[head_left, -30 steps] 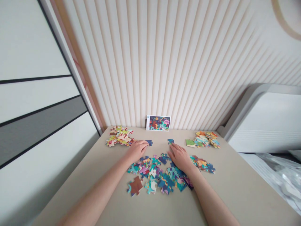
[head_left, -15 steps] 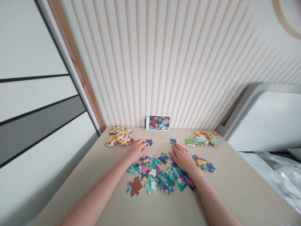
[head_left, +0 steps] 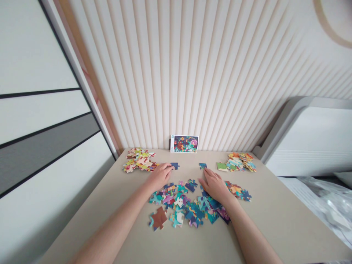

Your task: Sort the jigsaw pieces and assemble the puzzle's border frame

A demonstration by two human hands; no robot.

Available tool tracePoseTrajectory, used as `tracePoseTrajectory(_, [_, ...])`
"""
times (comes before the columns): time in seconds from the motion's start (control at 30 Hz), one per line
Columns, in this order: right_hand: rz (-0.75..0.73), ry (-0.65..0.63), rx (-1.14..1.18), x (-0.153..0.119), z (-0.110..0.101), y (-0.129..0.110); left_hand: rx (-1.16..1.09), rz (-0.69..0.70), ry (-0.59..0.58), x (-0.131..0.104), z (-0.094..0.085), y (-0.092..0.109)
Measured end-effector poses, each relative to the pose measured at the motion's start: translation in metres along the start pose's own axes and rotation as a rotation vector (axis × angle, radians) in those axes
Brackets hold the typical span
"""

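At the back middle of the table, a dark blue puzzle piece [head_left: 175,165] lies flat. The fingertips of my left hand [head_left: 160,175] touch its left side, fingers stretched forward. Farther right lies a second blue puzzle piece [head_left: 202,165] with a teal part. My right hand [head_left: 215,183] reaches its lower edge with the fingertips, thumb held apart, palm down. Under and around the right hand spreads a loose heap of blue, teal and purple puzzle pieces [head_left: 194,212]. A brown piece [head_left: 158,218] lies at the heap's near left.
A picture card [head_left: 184,143] of a colourful scene leans against the ribbed wall [head_left: 176,73]. One pile of yellow-red pieces [head_left: 141,160] is at the back left, another of orange-green pieces [head_left: 239,162] at the back right. Clear plastic wrapping [head_left: 327,198] lies beyond the table's right edge.
The blue piece at my right fingertips has shifted very slightly to the right. Both hands stay in nearly the same places, and the view has moved a little.
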State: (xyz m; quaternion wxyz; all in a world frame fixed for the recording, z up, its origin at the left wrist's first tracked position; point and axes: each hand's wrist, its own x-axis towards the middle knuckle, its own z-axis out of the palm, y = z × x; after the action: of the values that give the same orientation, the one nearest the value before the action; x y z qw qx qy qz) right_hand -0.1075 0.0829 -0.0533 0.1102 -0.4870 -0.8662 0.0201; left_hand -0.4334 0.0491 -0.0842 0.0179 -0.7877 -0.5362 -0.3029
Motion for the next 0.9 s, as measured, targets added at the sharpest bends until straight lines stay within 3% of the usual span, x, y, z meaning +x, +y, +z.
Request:
tracePoseTrajectory(0.23, [-0.005, -0.01, -0.022, -0.002, 0.002, 0.004, -0.002, 0.005, 0.02, 0.0, 0.0, -0.001])
tracePoseTrajectory(0.6, [0.022, 0.205, 0.03, -0.01, -0.005, 0.015, 0.029, 0.06, 0.052, -0.001, -0.003, 0.001])
tracePoseTrajectory(0.8, [0.121, 0.317, 0.028, -0.019, -0.014, 0.047, 0.035, 0.112, 0.032, -0.002, -0.004, 0.002])
tracePoseTrajectory(0.9, [0.05, 0.29, 0.024, -0.041, -0.022, 0.07, 0.04, 0.127, 0.016, -0.002, -0.002, 0.0])
